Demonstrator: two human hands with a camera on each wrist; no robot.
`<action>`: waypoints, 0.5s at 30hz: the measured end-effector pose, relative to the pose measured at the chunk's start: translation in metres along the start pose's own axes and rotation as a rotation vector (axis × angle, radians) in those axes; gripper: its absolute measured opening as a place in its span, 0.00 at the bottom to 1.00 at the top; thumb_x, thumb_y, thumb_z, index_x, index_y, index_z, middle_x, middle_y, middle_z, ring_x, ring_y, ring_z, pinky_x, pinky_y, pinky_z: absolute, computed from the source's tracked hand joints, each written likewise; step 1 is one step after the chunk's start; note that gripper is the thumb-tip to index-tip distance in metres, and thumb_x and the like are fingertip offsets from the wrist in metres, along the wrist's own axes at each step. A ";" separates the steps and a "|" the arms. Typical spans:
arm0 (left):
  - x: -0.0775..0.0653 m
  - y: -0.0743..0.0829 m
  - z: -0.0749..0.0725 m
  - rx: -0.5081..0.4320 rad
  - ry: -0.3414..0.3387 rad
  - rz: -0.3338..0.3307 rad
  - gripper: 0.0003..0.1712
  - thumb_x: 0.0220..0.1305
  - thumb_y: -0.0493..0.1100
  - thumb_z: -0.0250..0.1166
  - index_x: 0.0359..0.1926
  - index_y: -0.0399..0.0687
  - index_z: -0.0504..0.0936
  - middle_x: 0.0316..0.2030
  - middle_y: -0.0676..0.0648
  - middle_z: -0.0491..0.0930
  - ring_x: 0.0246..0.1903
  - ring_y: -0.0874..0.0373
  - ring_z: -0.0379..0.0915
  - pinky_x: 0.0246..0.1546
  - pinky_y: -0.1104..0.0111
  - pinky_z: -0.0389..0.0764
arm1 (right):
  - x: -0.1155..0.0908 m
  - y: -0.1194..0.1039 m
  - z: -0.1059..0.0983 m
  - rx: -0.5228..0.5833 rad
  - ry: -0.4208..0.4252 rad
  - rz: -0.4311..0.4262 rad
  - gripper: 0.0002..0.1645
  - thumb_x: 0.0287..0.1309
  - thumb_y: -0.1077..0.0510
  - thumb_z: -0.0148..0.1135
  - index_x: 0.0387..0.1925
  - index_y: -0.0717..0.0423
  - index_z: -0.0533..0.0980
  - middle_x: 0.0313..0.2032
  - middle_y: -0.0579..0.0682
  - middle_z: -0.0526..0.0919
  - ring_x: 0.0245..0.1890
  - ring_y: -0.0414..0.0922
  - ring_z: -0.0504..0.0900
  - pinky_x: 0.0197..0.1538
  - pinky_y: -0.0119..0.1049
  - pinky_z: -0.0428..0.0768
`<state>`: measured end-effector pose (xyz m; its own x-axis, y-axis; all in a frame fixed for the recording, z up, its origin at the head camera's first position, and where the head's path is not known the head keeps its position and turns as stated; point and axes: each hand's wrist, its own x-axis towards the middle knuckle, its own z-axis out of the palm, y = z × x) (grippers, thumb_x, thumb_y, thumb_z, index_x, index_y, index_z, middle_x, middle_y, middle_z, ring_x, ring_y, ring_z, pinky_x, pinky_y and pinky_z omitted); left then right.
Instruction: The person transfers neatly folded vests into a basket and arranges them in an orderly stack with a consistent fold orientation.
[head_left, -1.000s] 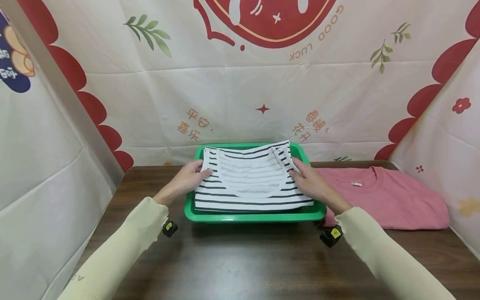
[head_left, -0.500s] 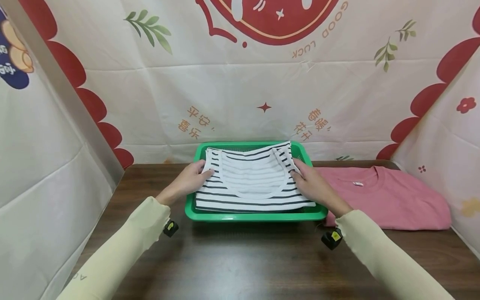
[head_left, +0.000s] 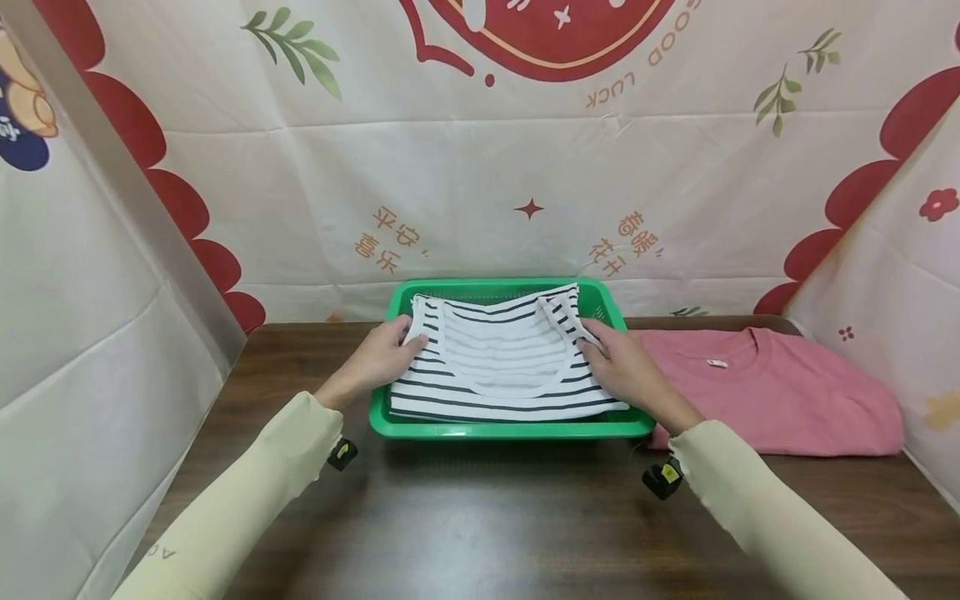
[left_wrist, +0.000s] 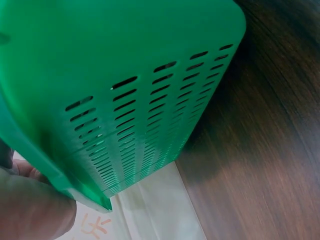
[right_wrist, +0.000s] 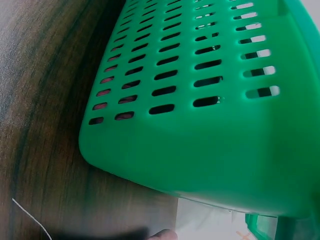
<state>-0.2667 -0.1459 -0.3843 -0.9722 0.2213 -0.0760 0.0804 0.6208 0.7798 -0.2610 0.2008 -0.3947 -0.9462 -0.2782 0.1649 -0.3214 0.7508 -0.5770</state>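
A folded white shirt with dark stripes [head_left: 510, 407] lies in a green plastic basket [head_left: 510, 431], its wide neckline facing up. In the head view my left hand [head_left: 384, 350] pinches the shirt's left side, thumb on top, just over the basket's rim. My right hand [head_left: 621, 360] grips the right side near the shoulder in the same manner. The left wrist view has part of the left hand [left_wrist: 35, 207] by the rim of the slotted basket [left_wrist: 200, 20]. Only a fingertip of the right hand [right_wrist: 165, 235] shows below the basket [right_wrist: 200, 150] in the right wrist view.
A folded pink shirt [head_left: 787, 400] lies on the dark wooden table [head_left: 480, 517], right of the basket. A printed cloth [head_left: 480, 183] hangs behind the table, with more cloth at both sides. A pale thread [right_wrist: 31, 217] lies on the table.
Both hands keep their hold on the striped shirt. Its upper right corner has shifted very slightly left within the basket. The head view has tilted a little.
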 end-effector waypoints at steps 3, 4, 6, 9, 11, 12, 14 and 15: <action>0.000 0.000 0.000 -0.007 -0.002 0.002 0.18 0.71 0.49 0.50 0.56 0.46 0.70 0.36 0.43 0.80 0.29 0.56 0.78 0.27 0.64 0.81 | 0.000 -0.001 0.000 -0.011 0.017 -0.018 0.28 0.69 0.54 0.47 0.67 0.59 0.63 0.59 0.61 0.75 0.48 0.50 0.77 0.51 0.57 0.75; 0.000 0.000 -0.001 -0.018 -0.004 -0.004 0.18 0.71 0.49 0.50 0.56 0.46 0.70 0.37 0.43 0.80 0.29 0.56 0.78 0.27 0.64 0.81 | -0.001 -0.001 0.001 -0.017 0.023 -0.025 0.27 0.69 0.55 0.47 0.66 0.59 0.63 0.58 0.61 0.76 0.45 0.50 0.77 0.49 0.56 0.77; 0.000 0.000 -0.001 -0.028 -0.010 -0.013 0.18 0.71 0.49 0.49 0.56 0.46 0.69 0.37 0.43 0.80 0.29 0.56 0.79 0.28 0.64 0.81 | -0.001 -0.001 0.001 -0.025 0.032 -0.036 0.26 0.69 0.55 0.47 0.65 0.59 0.65 0.55 0.61 0.78 0.41 0.49 0.78 0.46 0.55 0.78; -0.001 0.000 -0.002 -0.055 -0.020 -0.035 0.18 0.72 0.49 0.49 0.56 0.47 0.69 0.38 0.43 0.80 0.30 0.56 0.79 0.28 0.64 0.81 | -0.001 -0.001 0.002 -0.031 0.047 -0.052 0.25 0.68 0.56 0.48 0.64 0.59 0.67 0.52 0.60 0.81 0.37 0.48 0.78 0.43 0.52 0.78; 0.000 0.000 -0.003 -0.061 -0.030 -0.042 0.18 0.72 0.49 0.48 0.56 0.47 0.70 0.38 0.43 0.80 0.30 0.56 0.79 0.28 0.64 0.81 | -0.001 0.000 0.002 -0.034 0.058 -0.061 0.24 0.68 0.57 0.48 0.63 0.59 0.68 0.50 0.59 0.81 0.36 0.47 0.78 0.41 0.51 0.79; 0.000 0.000 -0.004 -0.062 -0.037 -0.043 0.17 0.72 0.49 0.48 0.55 0.47 0.70 0.37 0.43 0.80 0.29 0.56 0.79 0.28 0.64 0.81 | -0.001 0.000 0.003 -0.038 0.065 -0.063 0.23 0.68 0.57 0.49 0.62 0.59 0.69 0.49 0.59 0.82 0.35 0.47 0.78 0.41 0.50 0.78; 0.000 0.001 -0.005 -0.065 -0.053 -0.047 0.16 0.72 0.49 0.48 0.54 0.47 0.70 0.37 0.43 0.80 0.29 0.55 0.80 0.27 0.64 0.81 | -0.001 -0.001 0.004 -0.053 0.073 -0.059 0.22 0.67 0.58 0.50 0.60 0.60 0.70 0.47 0.59 0.83 0.33 0.47 0.78 0.39 0.50 0.79; 0.000 0.001 -0.005 -0.063 -0.062 -0.046 0.16 0.72 0.49 0.48 0.53 0.47 0.70 0.37 0.42 0.80 0.29 0.55 0.80 0.27 0.64 0.82 | -0.001 -0.001 0.004 -0.065 0.072 -0.057 0.22 0.66 0.58 0.50 0.59 0.60 0.70 0.47 0.60 0.83 0.33 0.47 0.78 0.39 0.50 0.78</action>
<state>-0.2681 -0.1493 -0.3803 -0.9591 0.2408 -0.1490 0.0204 0.5835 0.8118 -0.2599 0.1976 -0.3976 -0.9258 -0.2793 0.2547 -0.3742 0.7728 -0.5126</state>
